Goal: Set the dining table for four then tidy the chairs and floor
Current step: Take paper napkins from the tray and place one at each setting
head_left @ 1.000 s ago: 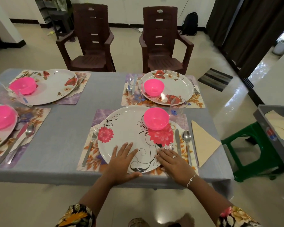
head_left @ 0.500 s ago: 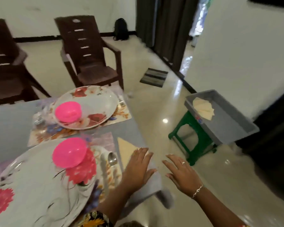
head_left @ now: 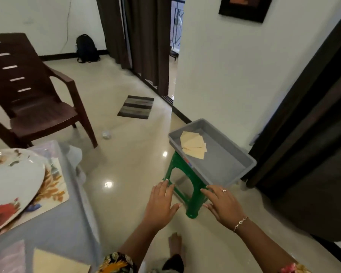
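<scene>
Left hand (head_left: 161,203) and right hand (head_left: 222,205), spread and empty, hover between table edge (head_left: 85,198) and green stool (head_left: 193,210).

Single head view, angled down past table corner (head_left: 57,223) toward stool (head_left: 192,209)

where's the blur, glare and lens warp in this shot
Head view: motion blur smears the white floral plate and grey tablecloth edge; bright glare spots on the glossy beige floor; wide-angle lens slants the dark brown door frame; grey plastic tray looks fairly sharp.
</scene>
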